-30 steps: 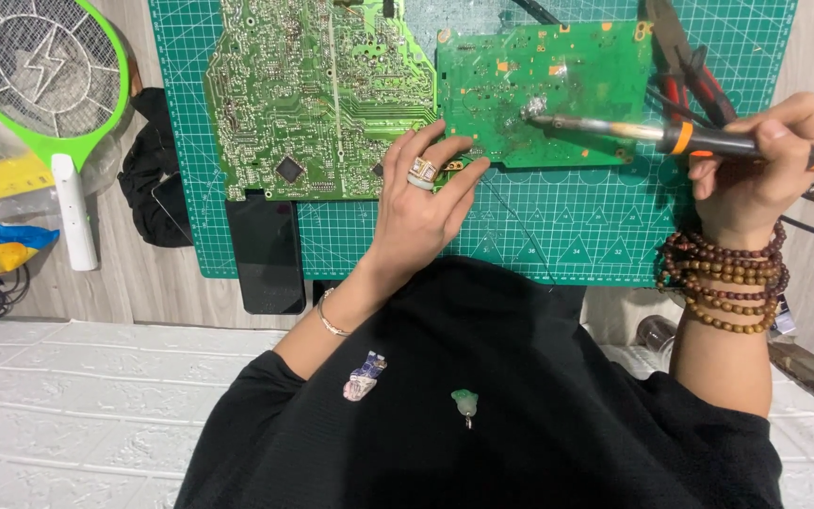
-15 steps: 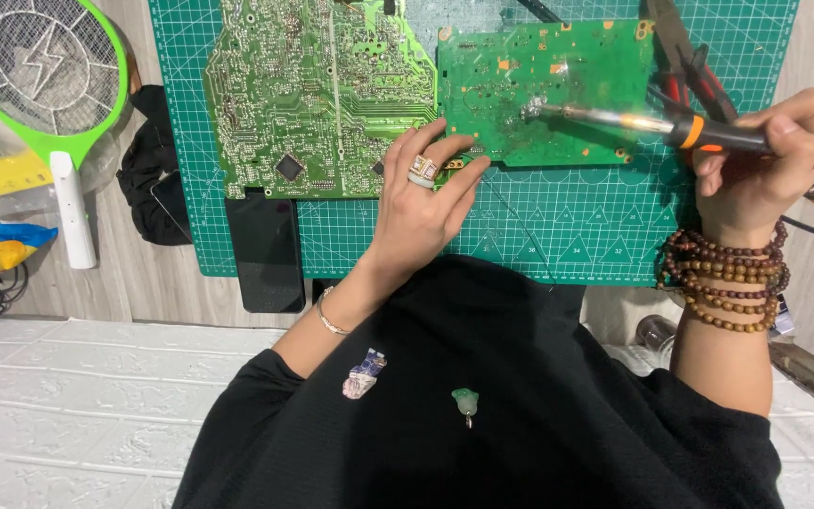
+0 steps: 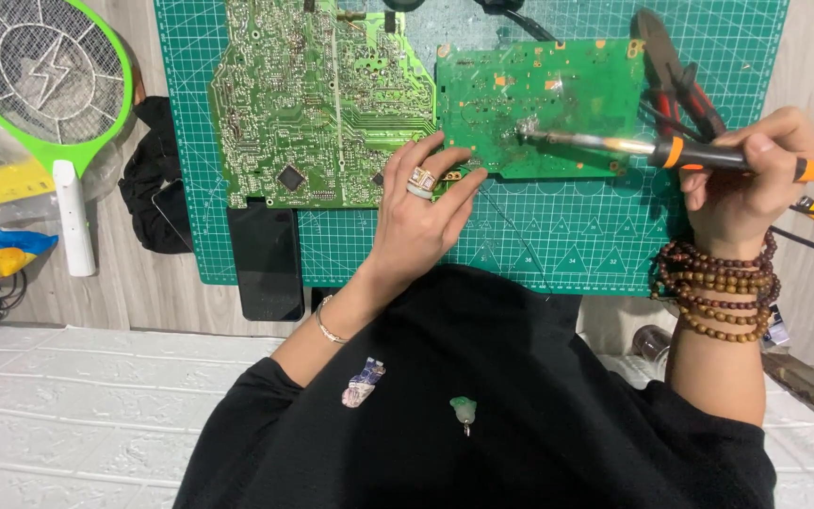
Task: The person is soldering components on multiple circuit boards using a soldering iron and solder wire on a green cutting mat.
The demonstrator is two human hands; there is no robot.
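We hold a soldering iron (image 3: 708, 154) in our right hand (image 3: 741, 179); the fingers are closed around its black handle with orange rings, and the metal tip touches the smaller green circuit board (image 3: 558, 99) near its left middle part, where a little smoke or shine is visible. This board lies on the green cutting mat (image 3: 567, 236), at the upper right of it. Our left hand (image 3: 416, 221) rests flat on the mat with fingers stretched and loosely together; the fingertips press on the lower left corner of the smaller board, and it grasps nothing that we can see. There is a ring (image 3: 421, 181) on one finger.

Just beside, on the left, lies a larger circuit board (image 3: 317, 99), its solder side up. Red-handled pliers (image 3: 675, 75) lie on the mat to the right of the smaller board. A dark phone (image 3: 266, 259) lies at the lower left edge of the mat. Far to the left we see a green electric fly swatter (image 3: 44, 85). Wooden bead bracelets (image 3: 718, 287) are around our right wrist.
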